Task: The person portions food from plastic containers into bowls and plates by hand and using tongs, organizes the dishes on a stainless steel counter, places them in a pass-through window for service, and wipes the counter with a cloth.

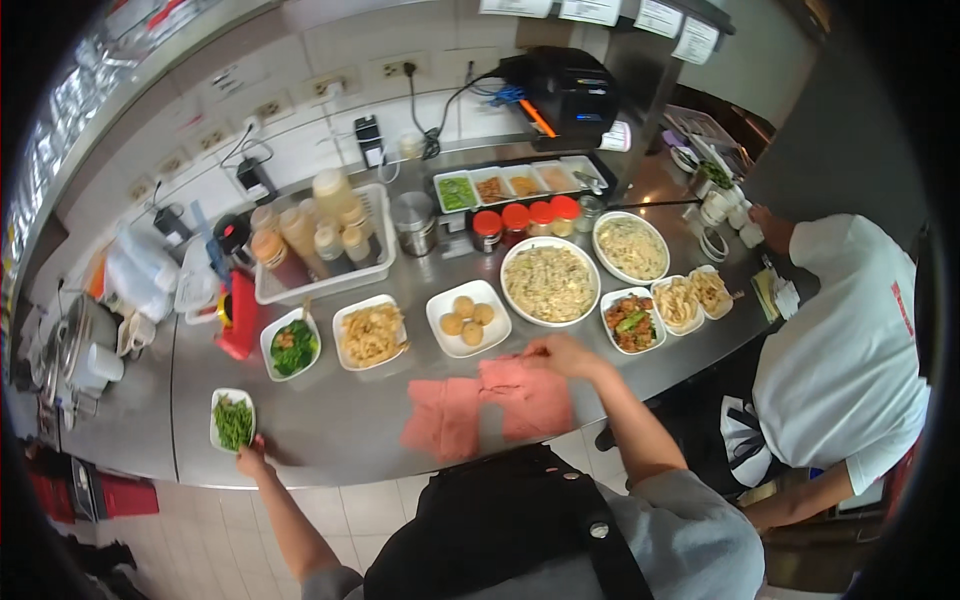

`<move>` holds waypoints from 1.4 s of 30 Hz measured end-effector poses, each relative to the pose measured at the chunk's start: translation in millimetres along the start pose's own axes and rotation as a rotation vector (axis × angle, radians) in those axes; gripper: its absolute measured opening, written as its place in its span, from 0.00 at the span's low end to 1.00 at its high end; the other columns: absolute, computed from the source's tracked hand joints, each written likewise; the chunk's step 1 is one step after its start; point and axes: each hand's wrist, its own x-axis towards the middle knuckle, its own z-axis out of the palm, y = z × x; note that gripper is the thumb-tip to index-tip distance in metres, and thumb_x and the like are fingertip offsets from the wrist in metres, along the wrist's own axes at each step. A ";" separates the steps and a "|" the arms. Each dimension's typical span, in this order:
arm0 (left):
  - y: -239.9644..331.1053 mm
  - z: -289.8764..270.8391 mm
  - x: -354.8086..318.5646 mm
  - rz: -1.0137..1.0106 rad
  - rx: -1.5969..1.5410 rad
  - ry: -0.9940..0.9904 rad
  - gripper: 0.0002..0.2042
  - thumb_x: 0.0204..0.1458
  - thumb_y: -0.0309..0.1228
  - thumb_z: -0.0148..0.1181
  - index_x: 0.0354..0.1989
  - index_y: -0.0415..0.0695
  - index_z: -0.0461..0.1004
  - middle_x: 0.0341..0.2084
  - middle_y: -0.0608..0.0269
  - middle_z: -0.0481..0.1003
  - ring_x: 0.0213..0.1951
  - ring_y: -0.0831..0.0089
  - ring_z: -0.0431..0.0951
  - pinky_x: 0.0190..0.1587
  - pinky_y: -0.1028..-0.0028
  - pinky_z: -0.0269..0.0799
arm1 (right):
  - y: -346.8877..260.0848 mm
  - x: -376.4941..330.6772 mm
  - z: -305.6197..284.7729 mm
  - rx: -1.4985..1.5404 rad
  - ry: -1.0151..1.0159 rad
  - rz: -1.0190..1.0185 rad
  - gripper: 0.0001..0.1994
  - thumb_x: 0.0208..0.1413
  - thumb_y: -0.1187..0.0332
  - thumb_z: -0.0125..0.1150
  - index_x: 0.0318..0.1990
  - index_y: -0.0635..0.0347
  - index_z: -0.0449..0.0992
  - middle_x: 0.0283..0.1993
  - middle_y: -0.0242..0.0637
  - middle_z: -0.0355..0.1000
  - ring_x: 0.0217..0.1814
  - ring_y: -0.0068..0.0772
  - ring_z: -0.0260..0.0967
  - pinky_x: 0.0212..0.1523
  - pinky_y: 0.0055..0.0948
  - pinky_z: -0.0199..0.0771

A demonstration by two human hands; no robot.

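Left hand at the worktop's near-left edge, fingers closed on the rim of the green-bean plate. Right hand rests on a pink cloth near the front edge, fingers bent; whether they grip, cannot tell. A second cloth lies beside it. Behind: ball plate, rice bowl. Far right, a person in white.

— What kind of place is shown?
— A restaurant kitchen. A long steel counter is seen, many plates of food are laid on it, and sauce bottles are kept behind them.
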 end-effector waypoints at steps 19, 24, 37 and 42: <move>-38.0 -2.6 -267.1 -0.102 0.244 -0.084 0.19 0.61 0.27 0.40 0.58 0.30 0.62 0.32 0.49 0.79 0.27 0.68 0.82 0.30 0.73 0.80 | 326.3 318.3 -337.7 -0.978 0.451 0.078 0.14 0.53 0.61 0.56 0.34 0.66 0.78 0.34 0.53 0.76 0.41 0.59 0.73 0.42 0.48 0.72; -13.8 -8.3 -300.9 -0.147 0.291 -0.185 0.22 0.61 0.26 0.37 0.64 0.32 0.55 0.34 0.49 0.79 0.31 0.67 0.82 0.35 0.72 0.80 | 354.6 353.8 -314.0 -0.824 0.594 -0.005 0.17 0.47 0.60 0.61 0.17 0.67 0.76 0.23 0.51 0.74 0.30 0.58 0.73 0.33 0.51 0.72; -5.9 -25.4 -272.7 -0.153 0.241 -0.437 0.23 0.65 0.34 0.37 0.68 0.39 0.51 0.38 0.51 0.79 0.35 0.69 0.81 0.41 0.73 0.79 | 181.0 156.7 -280.8 0.212 0.417 0.198 0.14 0.61 0.59 0.49 0.42 0.60 0.73 0.34 0.35 0.75 0.25 0.25 0.67 0.26 0.27 0.64; -11.7 -6.8 -250.3 -0.186 0.199 -0.550 0.24 0.66 0.36 0.38 0.68 0.39 0.51 0.37 0.54 0.79 0.35 0.70 0.81 0.40 0.74 0.79 | 0.8 20.1 -166.6 0.555 0.164 0.137 0.15 0.64 0.54 0.47 0.47 0.54 0.68 0.34 0.28 0.73 0.27 0.13 0.59 0.26 0.14 0.58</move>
